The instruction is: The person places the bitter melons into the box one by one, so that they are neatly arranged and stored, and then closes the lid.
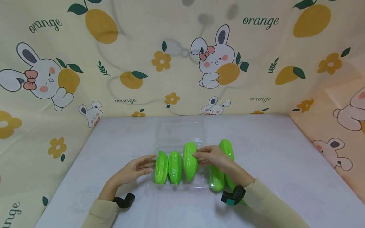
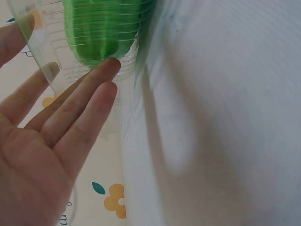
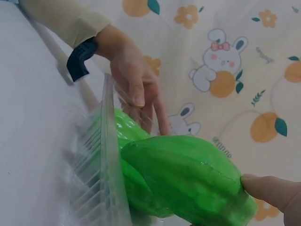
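A clear plastic box [image 1: 196,186] with its lid [image 1: 180,131] folded back lies on the table. Inside, at the left, two glossy green ridged vegetables [image 1: 161,167] [image 1: 175,167] lie side by side. My right hand [image 1: 214,156] pinches a third green vegetable [image 1: 190,161] by its right side, above the box's middle; the thumb [image 3: 268,188] presses on it in the right wrist view. The left hand [image 1: 134,171] is at the box's left wall, fingers extended. In the left wrist view its fingertips [image 2: 110,68] touch the clear ribbed wall.
To the right of the box, partly under my right forearm, are more green vegetables [image 1: 226,148] [image 1: 216,180]. A white cloth covers the table [image 1: 265,152]. Behind it hangs a patterned curtain [image 1: 176,31] with rabbits and oranges.
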Demonstrator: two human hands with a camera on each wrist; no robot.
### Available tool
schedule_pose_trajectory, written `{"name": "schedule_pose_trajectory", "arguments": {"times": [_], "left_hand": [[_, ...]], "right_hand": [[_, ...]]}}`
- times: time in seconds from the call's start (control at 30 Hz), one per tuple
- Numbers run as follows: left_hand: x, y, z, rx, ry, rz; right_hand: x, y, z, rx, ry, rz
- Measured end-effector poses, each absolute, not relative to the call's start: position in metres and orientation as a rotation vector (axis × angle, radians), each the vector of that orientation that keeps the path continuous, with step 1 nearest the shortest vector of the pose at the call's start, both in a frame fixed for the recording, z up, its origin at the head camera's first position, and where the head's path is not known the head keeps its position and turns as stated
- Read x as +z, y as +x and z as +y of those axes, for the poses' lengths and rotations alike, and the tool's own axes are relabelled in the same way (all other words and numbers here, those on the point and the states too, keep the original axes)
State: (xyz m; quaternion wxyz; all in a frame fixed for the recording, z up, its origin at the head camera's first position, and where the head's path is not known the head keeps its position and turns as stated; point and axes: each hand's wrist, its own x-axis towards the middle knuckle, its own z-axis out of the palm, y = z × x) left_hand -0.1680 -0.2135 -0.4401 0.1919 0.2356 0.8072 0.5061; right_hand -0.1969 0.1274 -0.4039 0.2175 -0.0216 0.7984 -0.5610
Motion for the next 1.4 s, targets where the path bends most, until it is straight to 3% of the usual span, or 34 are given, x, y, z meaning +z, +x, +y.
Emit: {"name": "schedule_pose_trajectory", "arguments": {"times": [1.4], "left_hand": [[-0.444, -0.171, -0.213, 1.417, 0.636, 2.267]], "right_hand": [[-0.406, -0.193, 0.112, -1.233, -0.179, 2.484]]}}
